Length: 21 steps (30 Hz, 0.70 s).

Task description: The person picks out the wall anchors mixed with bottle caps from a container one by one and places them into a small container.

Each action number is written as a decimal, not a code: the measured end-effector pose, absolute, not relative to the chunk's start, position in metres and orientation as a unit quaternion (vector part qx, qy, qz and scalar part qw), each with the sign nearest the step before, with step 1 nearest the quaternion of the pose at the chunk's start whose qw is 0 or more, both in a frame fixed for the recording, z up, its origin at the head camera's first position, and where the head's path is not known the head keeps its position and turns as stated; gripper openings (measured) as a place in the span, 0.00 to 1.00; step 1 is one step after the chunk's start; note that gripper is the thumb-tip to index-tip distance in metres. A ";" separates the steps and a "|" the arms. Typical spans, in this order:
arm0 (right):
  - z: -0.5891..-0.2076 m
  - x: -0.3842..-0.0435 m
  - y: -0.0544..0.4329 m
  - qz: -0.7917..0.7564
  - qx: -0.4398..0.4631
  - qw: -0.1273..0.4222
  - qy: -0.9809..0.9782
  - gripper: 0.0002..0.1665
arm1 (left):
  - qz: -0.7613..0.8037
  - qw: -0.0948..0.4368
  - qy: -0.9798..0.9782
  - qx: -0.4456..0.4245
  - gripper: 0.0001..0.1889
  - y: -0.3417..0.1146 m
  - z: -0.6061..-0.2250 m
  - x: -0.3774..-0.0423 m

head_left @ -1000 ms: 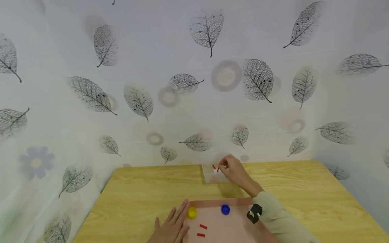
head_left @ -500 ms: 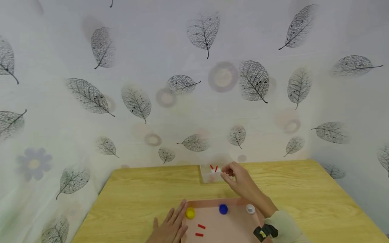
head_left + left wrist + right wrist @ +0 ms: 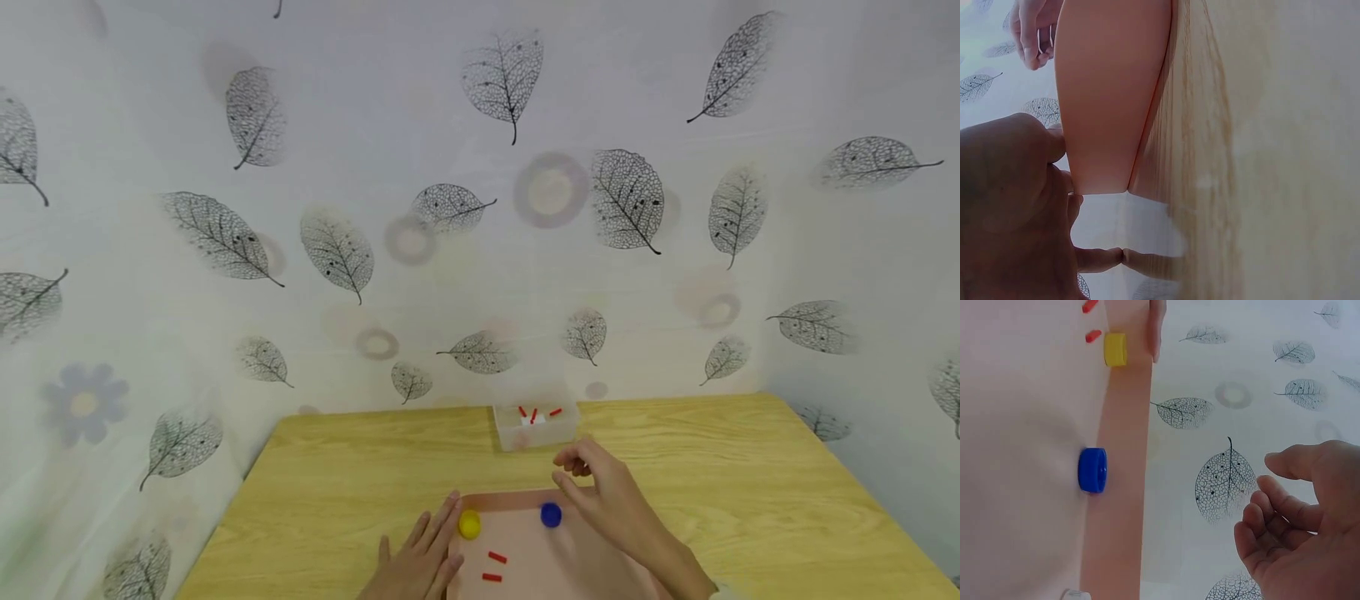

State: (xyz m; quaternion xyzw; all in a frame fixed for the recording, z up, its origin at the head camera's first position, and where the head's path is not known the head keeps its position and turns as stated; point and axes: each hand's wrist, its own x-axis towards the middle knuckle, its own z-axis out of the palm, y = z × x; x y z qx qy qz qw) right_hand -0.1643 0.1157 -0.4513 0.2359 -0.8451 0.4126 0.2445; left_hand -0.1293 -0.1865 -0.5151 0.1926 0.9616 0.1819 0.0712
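My left hand (image 3: 420, 554) rests against the left edge of the pink tray (image 3: 510, 502), its fingers extended. In the left wrist view that hand's fingers (image 3: 1066, 144) touch the tray's outer wall. My right hand (image 3: 611, 500) is above the tray's far right part, fingers loosely bent, with nothing between thumb and fingertips. Along the far wall inside the tray are a yellow bottle cap (image 3: 469, 524) and a blue bottle cap (image 3: 551, 515). Two short red sticks (image 3: 495, 567) lie near the yellow cap. A white cap (image 3: 1076, 595) shows partly in the right wrist view; the right hand hides it from the head view.
Behind the tray, a translucent box (image 3: 536, 433) stands at the table's back edge, holding several red sticks (image 3: 555, 412) and a white piece. The wooden table (image 3: 360, 467) reaches a wall covering (image 3: 450, 283) printed with leaves.
My right hand has drawn back from the box toward the tray, fingers loosening. A red stick at the box's right side now shows. The left hand stays in place.
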 end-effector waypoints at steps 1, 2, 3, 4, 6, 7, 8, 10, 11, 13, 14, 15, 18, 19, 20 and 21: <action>-0.453 -0.161 0.116 0.416 0.240 0.248 -0.841 0.13 | 0.184 0.071 0.961 0.193 0.35 -0.187 -0.515 -0.129; -0.454 -0.158 0.115 0.418 0.244 0.251 -0.838 0.15 | 0.186 0.071 0.960 0.195 0.35 -0.187 -0.515 -0.129; -0.455 -0.155 0.115 0.420 0.251 0.254 -0.834 0.16 | 0.188 0.071 0.960 0.196 0.35 -0.187 -0.515 -0.129; -0.457 -0.153 0.114 0.421 0.256 0.255 -0.832 0.17 | 0.190 0.071 0.959 0.197 0.34 -0.187 -0.514 -0.129; -0.459 -0.148 0.113 0.413 0.255 0.258 -0.835 0.19 | 0.193 0.071 0.958 0.199 0.34 -0.187 -0.514 -0.129; -0.460 -0.145 0.111 0.409 0.256 0.260 -0.837 0.19 | 0.195 0.071 0.958 0.199 0.34 -0.187 -0.514 -0.129; -0.461 -0.143 0.110 0.403 0.259 0.262 -0.838 0.19 | 0.195 0.071 0.958 0.200 0.34 -0.187 -0.513 -0.129; -0.464 -0.138 0.108 0.402 0.267 0.255 -0.838 0.18 | 0.196 0.071 0.957 0.200 0.34 -0.187 -0.512 -0.128; -0.465 -0.136 0.107 0.407 0.272 0.246 -0.836 0.17 | 0.197 0.071 0.957 0.200 0.34 -0.187 -0.511 -0.128; -0.469 -0.133 0.104 0.433 0.287 0.219 -0.826 0.15 | 0.197 0.069 0.957 0.201 0.34 -0.186 -0.511 -0.127; -0.470 -0.132 0.103 0.445 0.292 0.208 -0.820 0.14 | 0.197 0.069 0.957 0.201 0.34 -0.186 -0.510 -0.127; -0.472 -0.131 0.101 0.458 0.296 0.196 -0.815 0.13 | 0.197 0.069 0.957 0.202 0.34 -0.186 -0.510 -0.127; -0.478 -0.130 0.097 0.474 0.300 0.176 -0.809 0.12 | 0.196 0.069 0.957 0.202 0.34 -0.185 -0.510 -0.127; -0.480 -0.130 0.096 0.474 0.301 0.171 -0.810 0.12 | 0.196 0.069 0.957 0.202 0.34 -0.185 -0.510 -0.128; -0.483 -0.130 0.095 0.471 0.300 0.168 -0.812 0.12 | 0.195 0.070 0.957 0.202 0.34 -0.185 -0.510 -0.128; -0.485 -0.129 0.094 0.469 0.301 0.162 -0.815 0.11 | 0.194 0.070 0.957 0.202 0.34 -0.185 -0.510 -0.128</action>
